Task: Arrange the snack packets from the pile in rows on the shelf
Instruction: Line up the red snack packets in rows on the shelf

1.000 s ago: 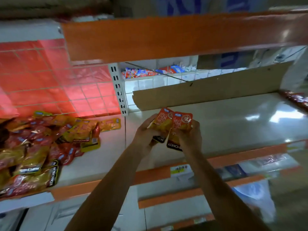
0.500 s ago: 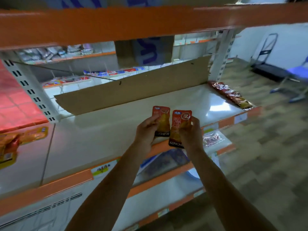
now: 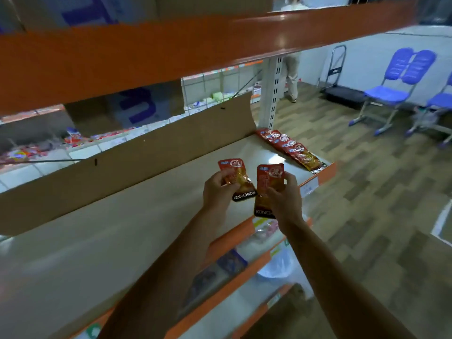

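Now the head view has swung away from the pile of packets, which showed at the left a second ago and is out of sight, and it faces the far right end of the shelf (image 3: 151, 206). That end carries the row of packets (image 3: 291, 149) already laid, running from the back corner by the white upright post (image 3: 270, 94) out to the front edge. With the row as the landmark, both hands hang just short of it, over the bare shelf on its near side.

The left hand (image 3: 219, 192) pinches one packet (image 3: 236, 178) between thumb and fingers, its black band pointing down. The right hand (image 3: 285, 199) pinches a second packet (image 3: 267, 189) in the same way, held upright, touching or nearly touching the first. Both grips are pressed onto foil, not spread. Half a second ago the two packets stood side by side as they do now, so the hold has not shifted; only the aim has.

Behind the row, a cardboard strip (image 3: 127, 167) stands along the back of the shelf. To my eye, the carry is nearly over and the next step is laying these two packets down beside the row to start or extend a line.
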### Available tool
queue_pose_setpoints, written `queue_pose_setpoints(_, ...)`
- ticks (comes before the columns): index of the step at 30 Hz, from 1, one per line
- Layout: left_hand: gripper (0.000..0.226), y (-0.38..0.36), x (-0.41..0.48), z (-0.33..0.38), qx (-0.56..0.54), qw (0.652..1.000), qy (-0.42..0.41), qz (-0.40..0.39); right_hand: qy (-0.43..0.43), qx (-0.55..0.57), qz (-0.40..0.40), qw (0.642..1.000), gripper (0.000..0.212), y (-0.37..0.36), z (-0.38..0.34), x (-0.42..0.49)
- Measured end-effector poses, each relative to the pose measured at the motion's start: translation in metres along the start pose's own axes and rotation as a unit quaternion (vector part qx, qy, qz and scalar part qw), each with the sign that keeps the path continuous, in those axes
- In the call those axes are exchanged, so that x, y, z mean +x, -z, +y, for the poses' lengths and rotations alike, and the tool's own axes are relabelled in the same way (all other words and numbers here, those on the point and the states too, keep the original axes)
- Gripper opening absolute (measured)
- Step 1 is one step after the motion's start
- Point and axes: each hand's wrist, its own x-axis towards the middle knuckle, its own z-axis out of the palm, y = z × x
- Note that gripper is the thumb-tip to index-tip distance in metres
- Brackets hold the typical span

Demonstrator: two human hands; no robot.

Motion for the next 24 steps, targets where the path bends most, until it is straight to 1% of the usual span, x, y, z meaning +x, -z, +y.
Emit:
queue_pose_setpoints(5, 0.050, -0.030, 0.052, 0.012, 0.061, 0.997, -0.040, -0.014, -0.021, -0.036, 0.019, 0.999, 0.053, -0.003, 0.000, 0.057)
queue_pose_setpoints(9, 0.049, -0.042, 0.080, 0.013, 0.128, 0.989, -0.076, -0.019, -0.017, -0.032, 0.020, 0.999, 0.054, -0.011, 0.006, 0.090)
queue_pose_setpoints(14, 0.048, -0.052, 0.105, 0.007, 0.190, 0.977, -0.101, -0.009, -0.024, -0.049, 0.018, 0.998, 0.056, -0.016, 0.010, 0.120)
queue_pose_setpoints(19, 0.043, -0.072, 0.126, 0.000, 0.249, 0.963, -0.107, 0.009, 0.007, -0.042, 0.009, 0.999, 0.053, -0.018, 0.008, 0.152)
queue_pose_setpoints(22, 0.039, -0.090, 0.139, -0.004, 0.297, 0.948, -0.112, 0.021, 0.020, -0.037, -0.009, 0.999, 0.058, -0.016, 0.005, 0.174)
queue_pose_setpoints(24, 0.036, -0.103, 0.148, -0.007, 0.321, 0.941, -0.097, 0.037, 0.036, -0.050, -0.029, 0.998, 0.062, -0.013, 0.004, 0.189)
